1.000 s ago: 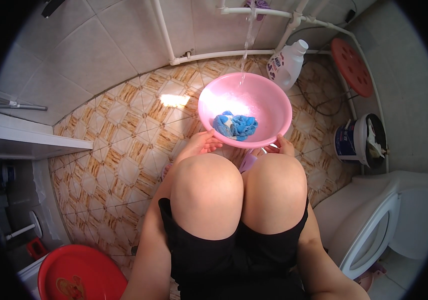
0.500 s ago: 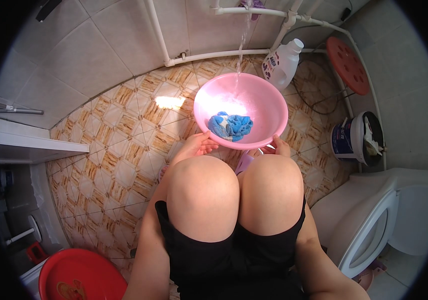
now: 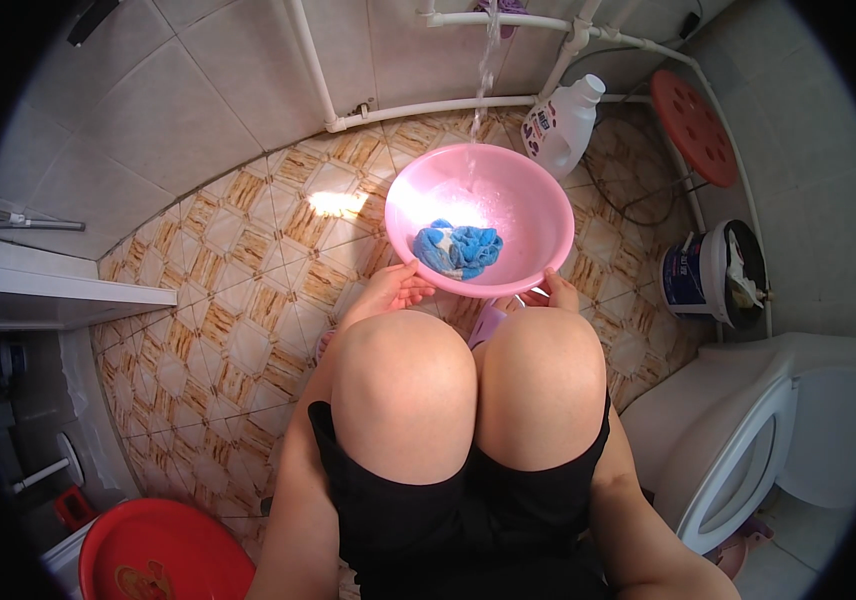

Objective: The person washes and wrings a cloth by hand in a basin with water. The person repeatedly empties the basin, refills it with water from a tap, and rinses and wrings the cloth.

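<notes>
A round pink basin [image 3: 546, 215] stands in front of my knees, with a wet blue cloth [image 3: 470, 246], partly whitish, bunched inside near its front left wall. From above, a stream of water [image 3: 485, 82] falls into the basin's far side. My left hand [image 3: 386, 291] holds the rim at the near left, thumb at the edge and fingers curled below it. At the near right my right hand [image 3: 555, 292] grips the rim in the same way, part of it hidden behind my knee.
A white detergent bottle [image 3: 560, 128] stands behind the basin, below white pipes [image 3: 403, 112]. On the right are a red stool [image 3: 693, 125], a bucket [image 3: 698, 272] lying on its side and a toilet [image 3: 738, 400] with its lid up. A red basin [image 3: 183, 540] sits at lower left.
Both hands stay on the basin's rim and the water keeps running. The whole view has shifted very slightly; the cloth lies in the same spot in the basin.
</notes>
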`<state>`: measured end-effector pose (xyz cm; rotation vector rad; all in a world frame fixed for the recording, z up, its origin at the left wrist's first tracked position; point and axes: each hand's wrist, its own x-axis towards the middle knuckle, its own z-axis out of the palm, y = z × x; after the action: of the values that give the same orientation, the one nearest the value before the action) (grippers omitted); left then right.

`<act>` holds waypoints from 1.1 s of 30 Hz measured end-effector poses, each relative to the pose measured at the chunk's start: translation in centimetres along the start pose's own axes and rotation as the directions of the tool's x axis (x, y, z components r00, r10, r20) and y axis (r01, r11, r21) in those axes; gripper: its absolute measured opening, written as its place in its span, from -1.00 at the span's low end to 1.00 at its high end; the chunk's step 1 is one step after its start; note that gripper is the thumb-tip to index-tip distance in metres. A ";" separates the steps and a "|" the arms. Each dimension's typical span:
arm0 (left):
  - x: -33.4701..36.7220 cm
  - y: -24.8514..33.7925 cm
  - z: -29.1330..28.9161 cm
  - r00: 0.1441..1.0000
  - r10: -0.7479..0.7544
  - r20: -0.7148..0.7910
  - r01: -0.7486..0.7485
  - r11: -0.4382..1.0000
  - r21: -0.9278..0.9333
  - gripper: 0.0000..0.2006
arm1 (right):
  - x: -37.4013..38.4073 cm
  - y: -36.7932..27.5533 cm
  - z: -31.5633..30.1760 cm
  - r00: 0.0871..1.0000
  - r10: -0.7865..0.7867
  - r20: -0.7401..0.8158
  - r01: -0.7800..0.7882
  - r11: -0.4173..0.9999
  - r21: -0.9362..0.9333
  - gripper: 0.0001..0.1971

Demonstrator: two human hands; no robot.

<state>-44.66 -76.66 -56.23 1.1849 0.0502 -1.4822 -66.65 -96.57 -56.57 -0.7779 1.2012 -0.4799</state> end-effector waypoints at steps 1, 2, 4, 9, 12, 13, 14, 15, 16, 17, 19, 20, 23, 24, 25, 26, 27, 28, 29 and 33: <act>0.0 0.0 0.0 1.000 0.002 0.001 -0.002 1.000 0.001 -0.71 | 0.1 0.1 -0.1 1.000 0.000 -0.006 0.000 1.000 0.001 -0.71; 0.0 0.0 0.1 1.000 0.003 0.002 -0.003 1.000 0.000 -0.71 | 0.1 0.0 0.0 1.000 -0.003 -0.010 0.003 1.000 -0.001 -0.71; -0.2 0.1 0.2 1.000 0.003 -0.005 -0.003 1.000 0.000 -0.70 | 0.0 -0.1 0.0 1.000 -0.006 -0.007 0.006 1.000 -0.004 -0.71; 0.0 -0.1 0.0 1.000 -0.002 -0.004 0.002 1.000 0.003 -0.70 | -0.1 0.0 -0.1 1.000 -0.005 0.003 0.005 1.000 -0.001 -0.71; -0.1 0.1 0.3 1.000 -0.004 -0.002 0.004 1.000 0.012 -0.70 | 0.0 -0.1 -0.2 1.000 -0.010 0.006 0.010 1.000 -0.009 -0.71; -0.1 0.2 0.4 1.000 -0.005 -0.001 0.005 1.000 0.018 -0.70 | 0.0 0.0 -0.2 1.000 -0.016 0.014 0.016 1.000 -0.010 -0.71; -0.1 0.1 0.2 1.000 -0.005 -0.003 0.005 1.000 0.017 -0.70 | 0.0 0.0 -0.1 0.999 -0.021 0.025 0.021 1.000 -0.012 -0.71; 0.0 0.1 0.0 1.000 -0.004 -0.002 0.004 1.000 0.017 -0.70 | -0.1 0.1 0.0 0.999 -0.019 0.027 0.020 1.000 -0.012 -0.71; 0.0 0.0 -0.1 1.000 -0.003 -0.001 0.003 1.000 0.018 -0.70 | -0.1 0.1 0.1 1.000 -0.019 0.024 0.019 1.000 -0.013 -0.71; 0.0 0.0 -0.1 1.000 -0.004 0.001 0.004 1.000 0.017 -0.70 | -0.1 0.1 0.1 1.000 -0.021 0.019 0.021 1.000 -0.014 -0.71; 0.0 0.0 0.0 1.000 -0.004 0.008 0.004 1.000 0.019 -0.70 | -0.1 0.0 0.0 1.000 -0.017 0.009 0.018 1.000 -0.020 -0.71; 0.1 0.0 0.0 1.000 -0.004 0.007 0.004 1.000 0.018 -0.70 | -0.1 0.0 0.0 1.000 -0.012 0.002 0.012 1.000 -0.025 -0.71; 0.2 -0.1 -0.2 1.000 -0.012 0.004 0.011 1.000 0.021 -0.71 | -0.1 0.1 0.1 1.000 -0.006 0.000 0.006 1.000 -0.018 -0.71; 0.2 -0.1 -0.2 1.000 -0.010 0.009 0.010 1.000 0.020 -0.71 | 0.0 0.1 0.0 1.000 -0.006 -0.001 0.006 1.000 -0.018 -0.71; 0.2 -0.1 -0.2 1.000 -0.008 0.013 0.008 1.000 0.020 -0.71 | 0.1 0.2 0.0 1.000 -0.005 -0.008 0.005 1.000 -0.020 -0.71; 0.2 -0.2 -0.2 1.000 -0.008 0.013 0.008 1.000 0.020 -0.71 | 0.1 0.2 0.0 1.000 -0.004 -0.015 0.004 1.000 -0.021 -0.71; 0.2 -0.2 -0.2 1.000 -0.008 0.010 0.007 1.000 0.017 -0.71 | 0.1 0.2 0.1 1.000 -0.004 -0.016 0.003 1.000 -0.021 -0.71; 0.2 -0.2 -0.2 1.000 -0.007 0.006 0.007 1.000 0.014 -0.71 | 0.0 0.2 0.1 1.000 0.001 -0.017 -0.001 0.999 -0.032 -0.71; 0.2 -0.2 -0.1 1.000 -0.007 0.007 0.007 1.000 0.014 -0.71 | 0.0 0.2 0.0 1.000 0.004 -0.019 -0.005 0.999 -0.044 -0.71; 0.3 -0.3 -0.3 1.000 -0.012 -0.004 0.012 1.000 0.018 -0.71 | 0.0 0.3 0.0 1.000 -0.007 0.006 0.007 0.999 -0.039 -0.71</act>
<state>-44.62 -76.65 -56.72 1.2039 0.0472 -1.4931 -66.67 -96.38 -56.86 -0.8168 1.2059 -0.4602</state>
